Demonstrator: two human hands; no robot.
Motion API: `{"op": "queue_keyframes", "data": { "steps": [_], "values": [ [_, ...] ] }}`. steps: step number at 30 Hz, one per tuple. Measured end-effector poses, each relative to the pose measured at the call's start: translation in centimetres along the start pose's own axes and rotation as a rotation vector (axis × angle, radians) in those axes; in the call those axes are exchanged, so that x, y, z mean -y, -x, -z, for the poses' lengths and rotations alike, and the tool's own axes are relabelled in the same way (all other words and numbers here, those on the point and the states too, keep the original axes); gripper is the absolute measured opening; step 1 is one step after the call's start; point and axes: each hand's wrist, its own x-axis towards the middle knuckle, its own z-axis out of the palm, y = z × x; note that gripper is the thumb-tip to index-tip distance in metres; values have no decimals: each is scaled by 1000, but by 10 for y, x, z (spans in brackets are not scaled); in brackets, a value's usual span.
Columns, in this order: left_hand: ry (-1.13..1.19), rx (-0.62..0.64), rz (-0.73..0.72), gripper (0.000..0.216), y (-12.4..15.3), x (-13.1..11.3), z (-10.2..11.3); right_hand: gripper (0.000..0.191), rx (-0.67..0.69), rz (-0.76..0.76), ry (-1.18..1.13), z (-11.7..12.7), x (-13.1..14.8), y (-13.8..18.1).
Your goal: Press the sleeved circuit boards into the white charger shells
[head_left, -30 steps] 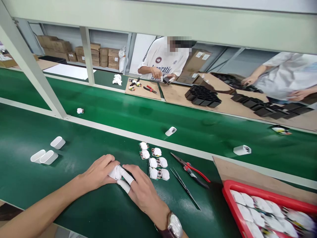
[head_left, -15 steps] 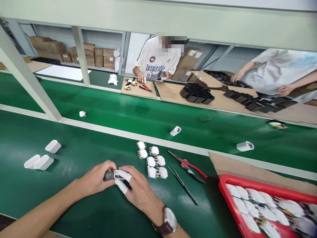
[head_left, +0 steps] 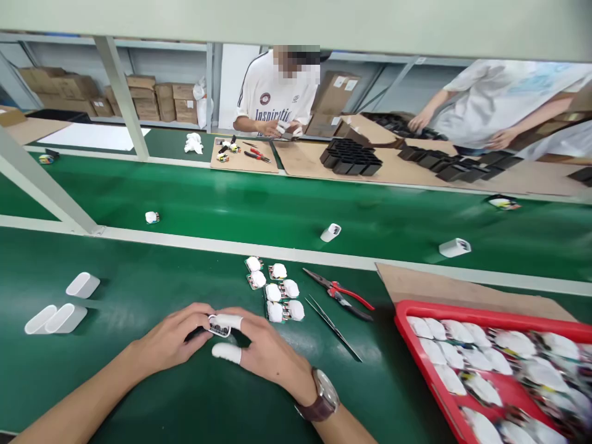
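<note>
Both my hands meet low on the green bench, pinching one small white shell part [head_left: 218, 325] whose open end shows dark electronics. My left hand [head_left: 171, 336] curls round its left side. My right hand [head_left: 261, 348] grips its right side, with white finger cots on thumb and forefinger and a brown-strapped watch on the wrist. Just right of the hands lie several small white-wrapped circuit modules [head_left: 274, 290] in a cluster. Red-handled cutters [head_left: 340, 293] and metal tweezers [head_left: 333, 317] lie beyond them.
A red tray [head_left: 409, 317] of white-wrapped modules sits at the right on cardboard. Three empty white shells [head_left: 65, 305] lie at the left. Loose white housings [head_left: 330, 232] ride the conveyor belt. Across it, two people work beside black trays [head_left: 351, 157] on cardboard.
The white shell has been turned in my fingers so its open end with dark electronics now shows. My hands stay together at the same spot; the camera has tilted down slightly.
</note>
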Motion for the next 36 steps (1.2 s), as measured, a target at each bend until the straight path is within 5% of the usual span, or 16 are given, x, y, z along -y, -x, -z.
{"op": "queue_keyframes", "data": {
  "steps": [4, 9, 17, 20, 27, 32, 36],
  "values": [
    [-90, -44, -94, 27, -4, -2, 1, 34, -150, -78, 21, 12, -1, 0],
    [-140, -68, -224, 24, -18, -12, 4, 38, -152, -34, 191, 16, 1, 2],
    [-170, 46, -119, 12, -28, -23, 5, 30, -311, 64, 488, 19, -4, 2],
    [-163, 36, -19, 10, -60, 2, 20, 29, -345, 113, 581, 19, -13, 1],
    [-440, -256, 373, 15, -179, 102, 74, 32, -273, 166, 700, 14, -23, 3],
    [-507, -294, 477, 55, -178, 124, 93, 27, -231, 119, 772, 17, -23, 1],
    [-514, -294, 508, 42, -150, 113, 100, 32, -258, 176, 755, 16, -24, 1]
  ]
}}
